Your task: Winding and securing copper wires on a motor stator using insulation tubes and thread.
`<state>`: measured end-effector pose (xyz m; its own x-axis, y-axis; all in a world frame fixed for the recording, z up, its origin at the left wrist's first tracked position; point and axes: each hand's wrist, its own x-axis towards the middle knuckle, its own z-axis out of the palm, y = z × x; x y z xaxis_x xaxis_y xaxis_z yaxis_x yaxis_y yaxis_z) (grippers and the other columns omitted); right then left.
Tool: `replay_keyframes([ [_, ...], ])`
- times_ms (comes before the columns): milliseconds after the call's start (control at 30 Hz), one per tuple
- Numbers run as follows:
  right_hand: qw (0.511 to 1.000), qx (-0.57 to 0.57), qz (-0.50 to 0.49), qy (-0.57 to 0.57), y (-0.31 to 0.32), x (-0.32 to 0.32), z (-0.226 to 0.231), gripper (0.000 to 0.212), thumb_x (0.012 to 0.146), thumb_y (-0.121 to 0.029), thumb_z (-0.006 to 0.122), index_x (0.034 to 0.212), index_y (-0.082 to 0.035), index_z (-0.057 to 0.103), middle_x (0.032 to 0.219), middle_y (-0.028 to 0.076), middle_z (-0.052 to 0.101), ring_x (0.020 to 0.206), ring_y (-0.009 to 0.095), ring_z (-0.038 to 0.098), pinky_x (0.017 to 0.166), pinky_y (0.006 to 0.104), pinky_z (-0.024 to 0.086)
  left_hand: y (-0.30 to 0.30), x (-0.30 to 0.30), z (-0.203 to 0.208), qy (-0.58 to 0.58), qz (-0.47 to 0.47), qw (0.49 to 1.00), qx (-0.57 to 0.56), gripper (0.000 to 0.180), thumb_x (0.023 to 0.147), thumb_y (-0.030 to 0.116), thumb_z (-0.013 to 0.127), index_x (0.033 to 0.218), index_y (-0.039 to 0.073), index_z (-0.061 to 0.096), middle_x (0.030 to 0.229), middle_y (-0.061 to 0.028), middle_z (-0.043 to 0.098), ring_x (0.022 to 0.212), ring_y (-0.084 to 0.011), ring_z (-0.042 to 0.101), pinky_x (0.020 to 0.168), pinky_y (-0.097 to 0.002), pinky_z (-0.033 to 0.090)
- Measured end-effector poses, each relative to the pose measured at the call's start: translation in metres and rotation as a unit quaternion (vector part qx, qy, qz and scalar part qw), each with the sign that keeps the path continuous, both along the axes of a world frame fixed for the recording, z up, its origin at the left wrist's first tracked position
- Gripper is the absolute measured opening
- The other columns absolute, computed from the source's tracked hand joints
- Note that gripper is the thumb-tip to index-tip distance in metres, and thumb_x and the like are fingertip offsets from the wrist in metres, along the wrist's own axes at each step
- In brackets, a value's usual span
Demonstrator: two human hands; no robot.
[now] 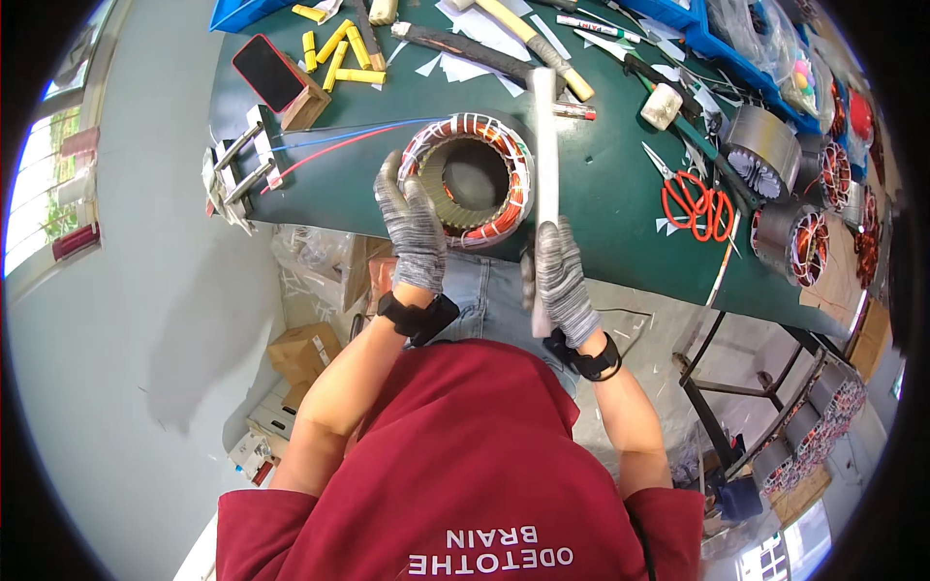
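A motor stator (pixel 467 180), a ring of copper windings laced with white cord around a hollow core, stands on the green workbench in front of me. My left hand (pixel 411 218), in a grey knit glove, grips its left side, with thumb and fingers at the rim. Blue and red lead wires (pixel 339 140) run leftward from the windings. In my right hand (pixel 562 276), also gloved, is a long white bar (pixel 545 145), held upright close to the stator's right side. Its lower end shows below the hand; most of the right fingertips are hidden.
Left lie a phone (pixel 266 74) on a wooden block and a metal frame (pixel 242 165). Yellow tubes (pixel 339 53), a wooden-handled tool (pixel 528 39) and a dark bar (pixel 460 48) lie behind. Right are red-handled scissors (pixel 697 203), a mallet (pixel 663 107) and several stators (pixel 790 242).
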<state>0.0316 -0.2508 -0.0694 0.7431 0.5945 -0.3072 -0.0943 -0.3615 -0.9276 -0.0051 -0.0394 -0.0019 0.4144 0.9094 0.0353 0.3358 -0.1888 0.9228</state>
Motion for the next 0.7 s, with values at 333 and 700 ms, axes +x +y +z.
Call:
replay_keyframes([
  [333,0.975,0.006,-0.073,0.212,0.028,0.028,0.096,0.032,0.092,-0.041,0.048,0.099,-0.010,0.050,0.062,-0.001,0.049,0.041,0.006,0.043,0.034,0.0185,0.038,-0.015,-0.021,0.008,0.017,-0.063,0.998,0.006,0.061,0.078,0.004,0.043,0.136,0.000,0.024,0.130,-0.0135,0.030,0.121,-0.0236,0.033,0.106,-0.0338,0.022],
  [700,0.960,-0.022,-0.076,0.270,0.008,0.067,0.110,0.027,0.093,-0.039,0.046,0.102,-0.013,0.049,0.061,-0.003,0.047,0.040,0.004,0.041,0.032,0.0182,0.035,0.057,-0.017,0.012,0.074,-0.305,0.935,0.167,0.052,0.082,0.012,0.048,0.130,-0.003,0.032,0.120,-0.0183,0.043,0.109,-0.0294,0.044,0.098,-0.0366,0.034],
])
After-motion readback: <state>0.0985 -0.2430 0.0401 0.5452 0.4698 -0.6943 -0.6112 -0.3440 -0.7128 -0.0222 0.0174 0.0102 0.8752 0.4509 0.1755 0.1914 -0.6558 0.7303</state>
